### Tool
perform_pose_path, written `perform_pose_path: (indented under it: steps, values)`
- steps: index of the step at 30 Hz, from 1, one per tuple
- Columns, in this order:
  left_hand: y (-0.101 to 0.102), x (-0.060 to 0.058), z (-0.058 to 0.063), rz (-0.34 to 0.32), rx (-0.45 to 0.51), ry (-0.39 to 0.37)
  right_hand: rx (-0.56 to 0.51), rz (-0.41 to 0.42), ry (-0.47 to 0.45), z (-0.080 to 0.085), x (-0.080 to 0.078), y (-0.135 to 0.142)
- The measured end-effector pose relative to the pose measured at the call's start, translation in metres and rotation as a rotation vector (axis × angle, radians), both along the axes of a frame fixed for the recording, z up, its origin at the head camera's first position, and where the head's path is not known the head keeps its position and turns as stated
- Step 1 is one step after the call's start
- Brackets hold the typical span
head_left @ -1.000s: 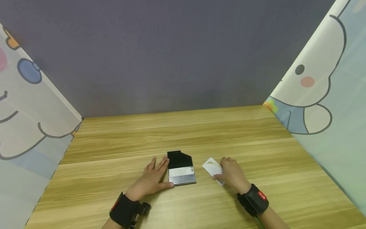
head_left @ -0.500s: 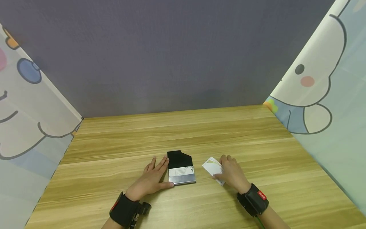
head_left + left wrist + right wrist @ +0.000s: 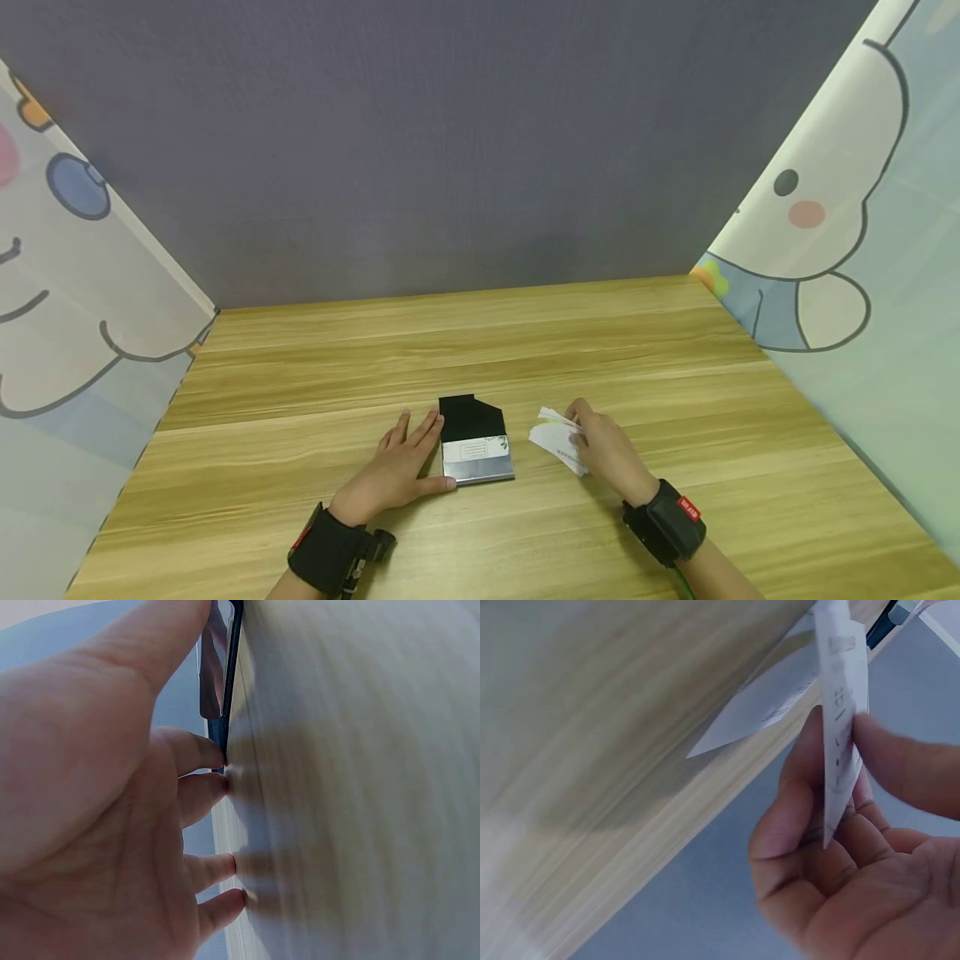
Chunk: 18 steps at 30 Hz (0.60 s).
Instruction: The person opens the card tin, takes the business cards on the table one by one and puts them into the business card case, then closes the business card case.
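Observation:
My left hand (image 3: 397, 471) lies with straight fingers along the left side of a card case (image 3: 478, 472), its thumb at the near corner. The case lies on the table with its black lid (image 3: 469, 421) folded back and a printed white card (image 3: 474, 449) showing above the silver pocket. In the left wrist view, fingertips touch the tabletop and the case's edge. To the right of the case, my right hand (image 3: 611, 454) pinches a white business card (image 3: 842, 712) between thumb and fingers, tilted upright. Another card (image 3: 769, 705) with a yellowish curve lies under it on the table.
The wood-grain table (image 3: 337, 358) ends at a dark grey panel (image 3: 450, 167) at the back. Cartoon-printed cloths (image 3: 825, 183) border both sides. Each wrist wears a black strapped camera band (image 3: 663, 523).
My right hand has raised and tilted a card from the small pile, and its fingers have shifted on it, fanning the cards apart. The left hand and the case have not moved.

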State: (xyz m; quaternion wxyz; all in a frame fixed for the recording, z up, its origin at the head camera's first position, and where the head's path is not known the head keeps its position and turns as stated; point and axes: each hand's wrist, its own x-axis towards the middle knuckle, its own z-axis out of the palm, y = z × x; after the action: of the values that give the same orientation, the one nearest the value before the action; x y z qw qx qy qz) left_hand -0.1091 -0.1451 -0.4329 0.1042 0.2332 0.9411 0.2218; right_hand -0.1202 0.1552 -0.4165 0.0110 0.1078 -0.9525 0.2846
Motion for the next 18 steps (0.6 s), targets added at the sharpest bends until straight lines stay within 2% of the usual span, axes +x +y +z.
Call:
perform_pose_path:
  steps: [11,18]
  values:
    - [0.000,-0.001,0.002,0.002,-0.004,-0.002,0.003,0.031,0.104,0.006,-0.005,-0.005]
    - [0.000,0.000,0.003,0.002,0.003,-0.004,-0.025,0.036,0.123,0.010,-0.009,-0.014]
